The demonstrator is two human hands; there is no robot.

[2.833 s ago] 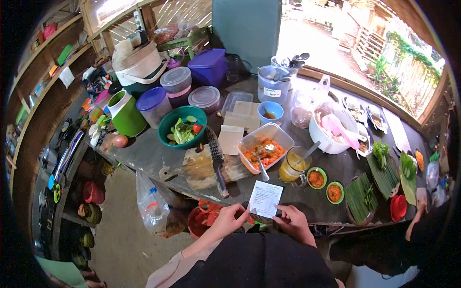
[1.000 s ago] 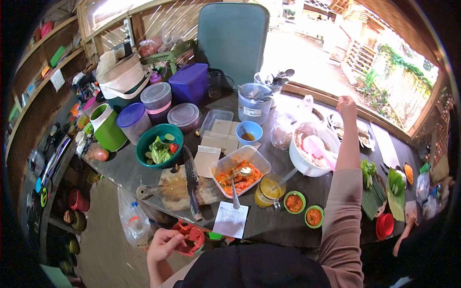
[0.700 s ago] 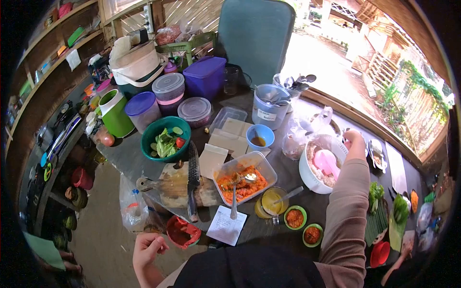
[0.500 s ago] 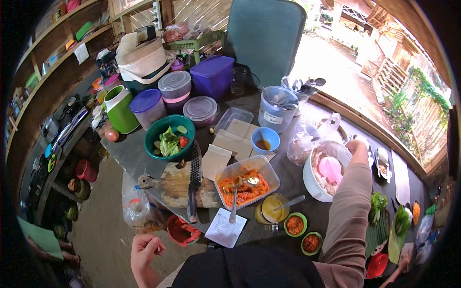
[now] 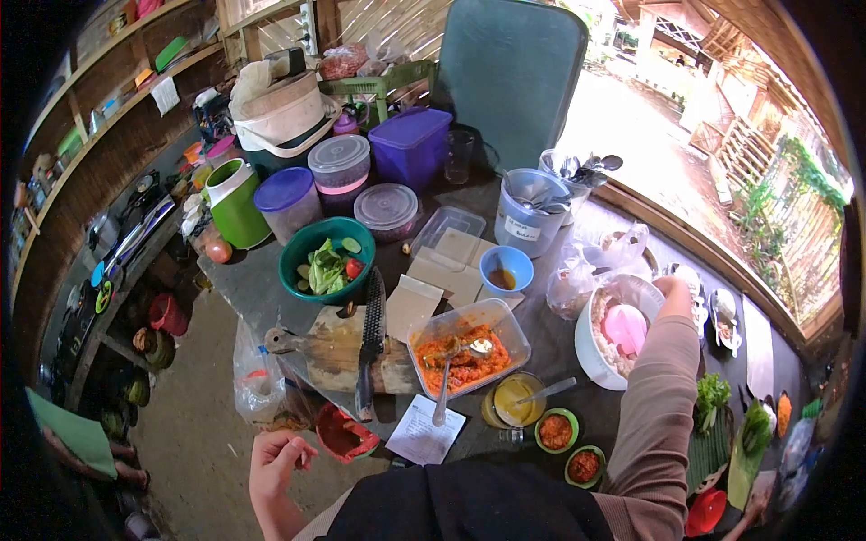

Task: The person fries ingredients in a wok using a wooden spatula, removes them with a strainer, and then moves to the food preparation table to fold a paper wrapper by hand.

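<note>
My left hand is held low at the table's near edge, beside a red container. Its fingers are curled in and nothing shows between them. Stretched far forward, my right hand is at the right rim of a white tub of rice, where a pink scoop lies. The fingers of that hand are hidden, so any grip is unclear. Just past it are white dishes with spoons. A plastic box of orange-red sambal with a spoon stands in front of me.
A knife rests on a wooden cutting board, near a green bowl of vegetables. Closer in are a written note, a glass mug and two small sambal bowls. Leafy greens lie right. A person's legs show far left.
The view has shifted a little, so the table's things sit slightly right and lower. My right hand stays at the tub's rim, and my left hand stays curled at the near edge.
</note>
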